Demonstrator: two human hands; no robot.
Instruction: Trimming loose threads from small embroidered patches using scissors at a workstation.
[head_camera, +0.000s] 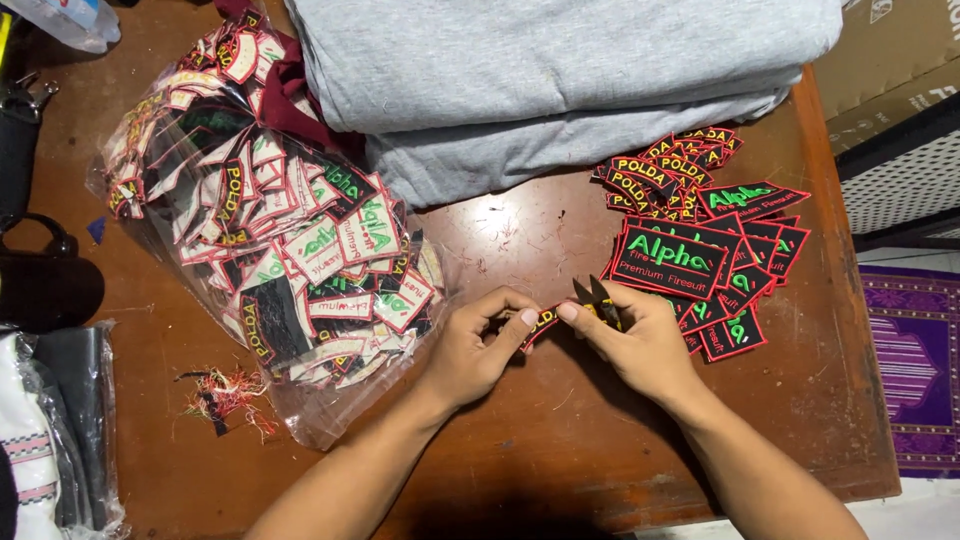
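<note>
- embroidered cloth patch (541, 323) pinched between the fingertips, stitched and matt
- metal thread snips (592, 294) just above the right fingers (580, 318)
- scratched wooden table (560, 420) below the fingers
- glossy clear plastic bag (330, 420) left of them

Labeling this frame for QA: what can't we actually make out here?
- Head view: small patch between both hands, mostly covered by the left hand fingers.
- Snips: only the tips show; the right hand hides the rest.
- Lower patches in the plastic bag: buried, glare.
- Dark object: cut off at the left edge.
</note>
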